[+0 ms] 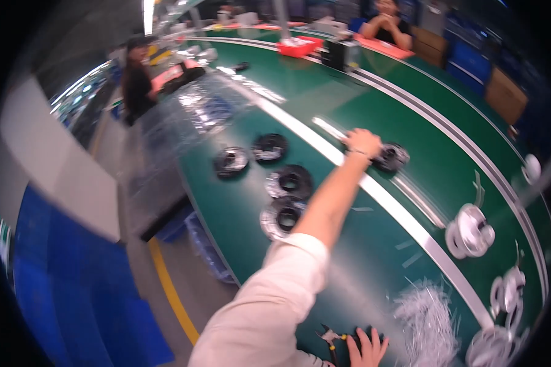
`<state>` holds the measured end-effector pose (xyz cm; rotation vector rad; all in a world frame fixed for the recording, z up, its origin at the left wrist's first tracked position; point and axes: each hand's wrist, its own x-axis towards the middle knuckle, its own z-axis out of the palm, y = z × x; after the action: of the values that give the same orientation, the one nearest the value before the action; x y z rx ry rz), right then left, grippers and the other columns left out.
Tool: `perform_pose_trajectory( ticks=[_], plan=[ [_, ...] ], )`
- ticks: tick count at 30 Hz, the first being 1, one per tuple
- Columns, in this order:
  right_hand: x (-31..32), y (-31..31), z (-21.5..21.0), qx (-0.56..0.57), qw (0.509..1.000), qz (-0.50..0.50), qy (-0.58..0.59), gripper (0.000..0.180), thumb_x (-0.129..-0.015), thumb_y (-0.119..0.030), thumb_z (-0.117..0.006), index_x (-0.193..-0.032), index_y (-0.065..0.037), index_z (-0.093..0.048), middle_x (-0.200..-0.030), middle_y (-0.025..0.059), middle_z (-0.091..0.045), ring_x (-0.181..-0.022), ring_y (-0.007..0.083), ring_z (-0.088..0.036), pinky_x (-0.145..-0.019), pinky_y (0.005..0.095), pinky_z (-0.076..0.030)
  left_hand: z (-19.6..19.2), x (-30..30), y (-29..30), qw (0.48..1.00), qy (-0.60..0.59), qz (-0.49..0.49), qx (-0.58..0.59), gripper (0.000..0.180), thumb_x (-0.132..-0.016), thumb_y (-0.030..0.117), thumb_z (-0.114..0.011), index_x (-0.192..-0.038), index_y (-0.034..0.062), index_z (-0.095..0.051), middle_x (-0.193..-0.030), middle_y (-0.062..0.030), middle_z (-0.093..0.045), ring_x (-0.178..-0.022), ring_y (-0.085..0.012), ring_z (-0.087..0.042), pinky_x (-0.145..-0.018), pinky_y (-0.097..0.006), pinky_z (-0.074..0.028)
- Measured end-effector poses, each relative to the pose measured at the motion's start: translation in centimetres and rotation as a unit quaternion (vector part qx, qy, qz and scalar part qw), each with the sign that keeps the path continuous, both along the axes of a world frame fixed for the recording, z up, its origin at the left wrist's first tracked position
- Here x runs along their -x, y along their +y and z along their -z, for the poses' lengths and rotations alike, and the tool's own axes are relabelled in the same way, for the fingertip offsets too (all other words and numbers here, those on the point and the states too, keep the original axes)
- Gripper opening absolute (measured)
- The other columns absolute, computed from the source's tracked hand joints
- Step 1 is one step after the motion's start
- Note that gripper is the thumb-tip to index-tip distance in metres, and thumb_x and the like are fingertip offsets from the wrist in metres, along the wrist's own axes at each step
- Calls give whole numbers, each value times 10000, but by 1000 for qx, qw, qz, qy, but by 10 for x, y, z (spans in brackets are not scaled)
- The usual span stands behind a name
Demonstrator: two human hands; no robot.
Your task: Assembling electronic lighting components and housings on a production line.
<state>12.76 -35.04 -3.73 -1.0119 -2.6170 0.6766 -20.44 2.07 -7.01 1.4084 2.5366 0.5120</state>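
Pale sleeve (266, 293) nearest; left hand (365, 144) reaches past white rail (298, 128) to black reel (393, 157) just beyond it, grip too blurred to tell. Right hand (367, 350), rail's near side, by pliers (330, 335), hold unclear. Low drag could catch reel on rail, tipping it.

The black coil (393, 158) looks glossy, the sleeve (266, 290) matt cloth.

Red bin (292, 51) sits ahead; yellow line (167, 286) lies left.

A dark round coil (393, 158) — blurred — lies on the green conveyor (438, 168); yellow-marked pliers (330, 336) rest, handles spread, on the tabletop (362, 260).
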Motion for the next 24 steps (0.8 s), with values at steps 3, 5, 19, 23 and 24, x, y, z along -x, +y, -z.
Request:
perform_pose_trajectory(
  ticks=[3,5,19,23,24],
  plan=[
    [-2,5,-11,9,1000,-2,20,564,-643,-306,-663,-1132,-85,-491,-1251,155,-376,-1196,390,-286,-954,623,-127,-14,1,-9,990,83,107,-29,371,-759,281,-486,-991,5,-572,-1018,-227,-558,-938,-326,-553,-812,-432,-440],
    [-1,7,-17,-5,997,0,72,499,-622,-234,-688,-1067,-69,-536,-1208,147,-434,-1158,377,-352,-952,602,-178,-14,13,-1,990,-7,73,-118,410,-653,184,-569,-991,-42,-513,-908,-237,-596,-886,-368,-577,-780,-416,-465],
    [-21,0,-1,-112,972,115,169,275,-627,-232,-698,-872,-132,-626,-1079,35,-560,-1064,263,-467,-983,497,-215,-23,-63,-12,834,-532,55,-132,136,-744,32,-579,-858,-19,-524,-784,-101,-577,-689,-216,-588,-541,-373,-496],
    [-15,-6,-12,-171,953,136,212,234,-614,-108,-672,-839,-67,-624,-1008,104,-586,-1006,329,-510,-932,508,-297,8,-62,15,421,-857,20,-295,172,-779,0,-550,-942,-22,-498,-908,-125,-542,-847,-206,-526,-756,-353,-466],
    [-23,-6,-11,-179,952,152,197,239,-614,-111,-676,-843,-68,-622,-1022,101,-580,-1025,328,-499,-937,518,-285,8,-75,15,404,-835,40,-371,176,-799,-5,-520,-973,-16,-494,-910,-110,-537,-869,-196,-508,-789,-330,-452]
  ],
)
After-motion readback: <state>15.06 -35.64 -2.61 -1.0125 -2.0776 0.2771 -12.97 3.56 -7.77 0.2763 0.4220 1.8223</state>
